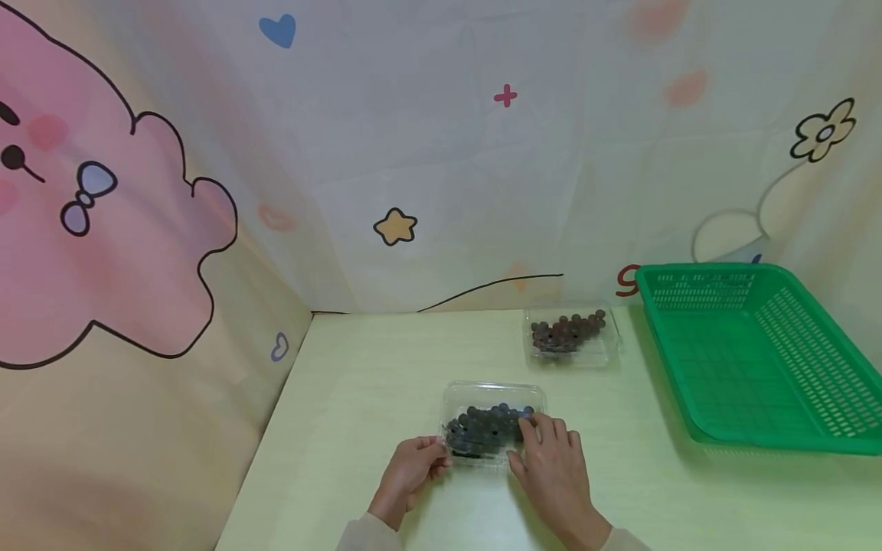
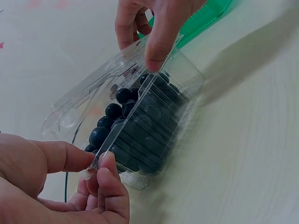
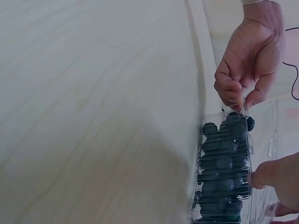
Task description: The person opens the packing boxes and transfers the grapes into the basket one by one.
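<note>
A clear plastic clamshell box (image 1: 492,394) with dark grapes (image 1: 482,428) inside lies on the table between my hands. My left hand (image 1: 411,468) pinches its near left corner between thumb and fingertips, plain in the left wrist view. At the near right side my right hand (image 1: 556,471) grips the box, its thumb (image 2: 160,49) on the front rim and its fingers bent over the lid. Through the ribbed front wall (image 3: 222,163) the grapes show in the right wrist view, and both hands are at the rim there.
Farther back on the table (image 1: 386,352) sits a second clear box (image 1: 599,352) with reddish-dark grapes (image 1: 568,330). A large green plastic basket (image 1: 689,405) stands at the right. A printed curtain (image 1: 441,153) hangs behind and along the left side.
</note>
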Demonstrator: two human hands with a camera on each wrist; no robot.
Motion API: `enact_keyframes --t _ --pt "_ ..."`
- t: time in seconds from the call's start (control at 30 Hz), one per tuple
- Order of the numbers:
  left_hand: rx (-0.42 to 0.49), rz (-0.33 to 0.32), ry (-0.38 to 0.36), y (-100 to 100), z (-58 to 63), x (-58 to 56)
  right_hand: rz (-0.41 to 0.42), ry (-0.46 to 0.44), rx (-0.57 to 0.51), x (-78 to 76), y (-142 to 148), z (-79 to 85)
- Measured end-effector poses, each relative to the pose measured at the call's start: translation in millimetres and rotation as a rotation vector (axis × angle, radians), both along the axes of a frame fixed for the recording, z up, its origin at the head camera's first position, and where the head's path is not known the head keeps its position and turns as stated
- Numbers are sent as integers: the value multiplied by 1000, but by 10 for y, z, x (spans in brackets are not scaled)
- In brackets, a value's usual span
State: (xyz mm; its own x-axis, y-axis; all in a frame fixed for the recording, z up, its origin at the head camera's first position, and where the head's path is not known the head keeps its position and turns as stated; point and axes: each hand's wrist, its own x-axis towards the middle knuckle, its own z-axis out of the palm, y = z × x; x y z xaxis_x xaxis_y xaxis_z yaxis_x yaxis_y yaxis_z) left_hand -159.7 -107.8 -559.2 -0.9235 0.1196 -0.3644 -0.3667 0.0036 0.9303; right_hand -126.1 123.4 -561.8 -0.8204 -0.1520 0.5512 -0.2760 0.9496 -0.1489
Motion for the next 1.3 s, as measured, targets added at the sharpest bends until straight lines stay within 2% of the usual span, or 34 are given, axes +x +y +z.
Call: enact_keyframes --t 0.67,1.03,1.3 --pt "13 -30 -9 -30 -47 -34 71 -38 -119 -16 20 6" --pt "11 -44 -14 -27 -14 -20 83 -55 -117 -16 36 -23" --pt "7 -46 -23 -39 7 -11 83 -33 -95 -14 18 -28"
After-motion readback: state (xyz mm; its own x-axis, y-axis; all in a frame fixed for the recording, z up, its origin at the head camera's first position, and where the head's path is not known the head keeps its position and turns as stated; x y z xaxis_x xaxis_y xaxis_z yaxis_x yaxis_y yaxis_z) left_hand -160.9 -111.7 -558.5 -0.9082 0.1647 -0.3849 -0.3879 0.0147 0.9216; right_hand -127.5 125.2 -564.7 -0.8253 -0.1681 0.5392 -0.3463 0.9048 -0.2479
